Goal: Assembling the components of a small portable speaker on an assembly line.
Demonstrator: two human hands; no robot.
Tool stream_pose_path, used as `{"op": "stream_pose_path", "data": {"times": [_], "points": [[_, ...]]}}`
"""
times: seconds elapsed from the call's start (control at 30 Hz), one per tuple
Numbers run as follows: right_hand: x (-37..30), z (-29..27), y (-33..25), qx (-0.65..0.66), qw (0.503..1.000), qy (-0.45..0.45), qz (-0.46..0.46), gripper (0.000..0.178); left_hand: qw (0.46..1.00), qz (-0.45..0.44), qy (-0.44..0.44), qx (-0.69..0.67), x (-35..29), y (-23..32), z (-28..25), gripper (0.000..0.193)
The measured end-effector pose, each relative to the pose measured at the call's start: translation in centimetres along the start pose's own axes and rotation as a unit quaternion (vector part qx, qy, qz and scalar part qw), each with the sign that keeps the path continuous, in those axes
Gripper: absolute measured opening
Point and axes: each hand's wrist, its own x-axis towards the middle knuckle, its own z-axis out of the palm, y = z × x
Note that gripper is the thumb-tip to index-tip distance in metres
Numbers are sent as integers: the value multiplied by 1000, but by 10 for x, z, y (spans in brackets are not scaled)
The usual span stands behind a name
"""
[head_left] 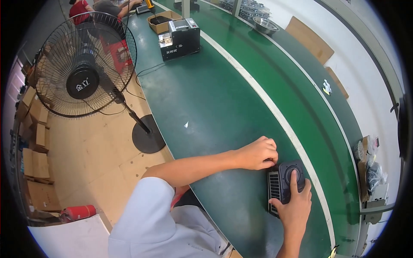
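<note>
Green desk (pixel 206 99): one dark slatted device (pixel 282 182), standing beside the white strip (pixel 280 116). Right hand (pixel 297 208): fingers spread around and holding it. Left hand (pixel 258 155): fingers curled alongside, contents indeterminable. Housing apparently assembled; remaining work cannot be judged.

One dark circle-topped device (pixel 284 182), one pedestal fan (pixel 83 82) (likewise single).

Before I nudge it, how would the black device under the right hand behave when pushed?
The black device looks stiff, judging by its firm-edged casing. Being boxy, it seems unlikely to roll. The green table looks smooth, so it may slide.
</note>
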Motion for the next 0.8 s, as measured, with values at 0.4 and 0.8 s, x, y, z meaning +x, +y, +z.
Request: {"op": "stream_pose_path", "data": {"times": [0.4,0.8], "points": [[-1,12,23,15,998,52,-33,106,994,58,48,73,11,2,21,13],[4,17,22,-19,996,50,-69,95,997,16,39,69,5,1,12,14]]}}
